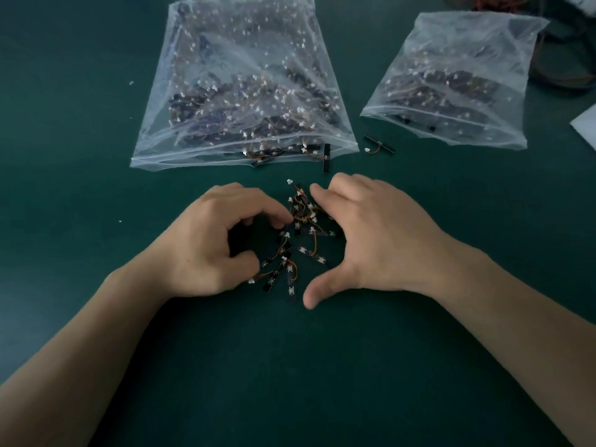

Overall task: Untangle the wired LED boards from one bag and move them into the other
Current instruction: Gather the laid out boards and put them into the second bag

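A tangle of small black LED boards (298,240) with orange wires and white connectors lies on the green table between my hands. My left hand (213,240) sits at its left side with curled fingers. The fingertips touch the heap and the thumb lies over a lower board; whether it pinches anything I cannot tell. My right hand (371,233) cups the heap from the right, fingers bent over its top and thumb spread toward me. Behind it lies the large clear bag (245,91), full of boards, its mouth facing me. The smaller clear bag (458,85) lies at the right.
Several boards (325,158) poke out of the large bag's mouth. One loose wired board (379,145) lies between the two bags. Dark cables (561,69) lie at the far right, and a white sheet corner (587,124) shows at the right edge.
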Available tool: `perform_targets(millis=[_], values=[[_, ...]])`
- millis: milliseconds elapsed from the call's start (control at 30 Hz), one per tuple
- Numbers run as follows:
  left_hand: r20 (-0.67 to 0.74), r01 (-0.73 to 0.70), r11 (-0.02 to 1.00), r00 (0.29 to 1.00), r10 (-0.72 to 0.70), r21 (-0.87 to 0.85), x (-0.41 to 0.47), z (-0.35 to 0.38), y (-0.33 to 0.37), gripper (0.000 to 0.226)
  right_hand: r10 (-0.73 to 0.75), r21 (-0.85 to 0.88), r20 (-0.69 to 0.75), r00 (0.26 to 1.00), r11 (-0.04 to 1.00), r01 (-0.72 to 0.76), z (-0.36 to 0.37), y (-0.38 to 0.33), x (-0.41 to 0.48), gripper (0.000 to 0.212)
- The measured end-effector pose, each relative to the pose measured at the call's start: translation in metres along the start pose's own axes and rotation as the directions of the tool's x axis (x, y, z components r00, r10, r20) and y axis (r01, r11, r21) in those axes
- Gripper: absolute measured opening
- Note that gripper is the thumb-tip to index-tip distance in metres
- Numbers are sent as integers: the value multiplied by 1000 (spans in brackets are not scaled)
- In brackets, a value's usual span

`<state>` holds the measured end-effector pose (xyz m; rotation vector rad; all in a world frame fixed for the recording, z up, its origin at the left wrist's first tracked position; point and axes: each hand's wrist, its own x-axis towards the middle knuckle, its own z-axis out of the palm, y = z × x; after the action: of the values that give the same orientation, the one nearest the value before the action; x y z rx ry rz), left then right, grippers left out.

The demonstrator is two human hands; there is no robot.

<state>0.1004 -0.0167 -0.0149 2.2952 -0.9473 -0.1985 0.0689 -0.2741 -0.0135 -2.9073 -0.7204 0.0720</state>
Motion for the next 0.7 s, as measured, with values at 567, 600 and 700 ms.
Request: perform_targets(millis=[567,600,700], values=[[-138,13,998,990,-22,-66,8,13,-1,35,87,303,-92,992,951,-55,10,4,11,73],[-130,8,997,991,-17,-73,7,11,-1,36,89,312,-88,992,948,-57,9,4,10,73],[-123,-8,998,992,1,-56,6,12,3,36,78,302,-75,994,952,-52,6,5,9,75]])
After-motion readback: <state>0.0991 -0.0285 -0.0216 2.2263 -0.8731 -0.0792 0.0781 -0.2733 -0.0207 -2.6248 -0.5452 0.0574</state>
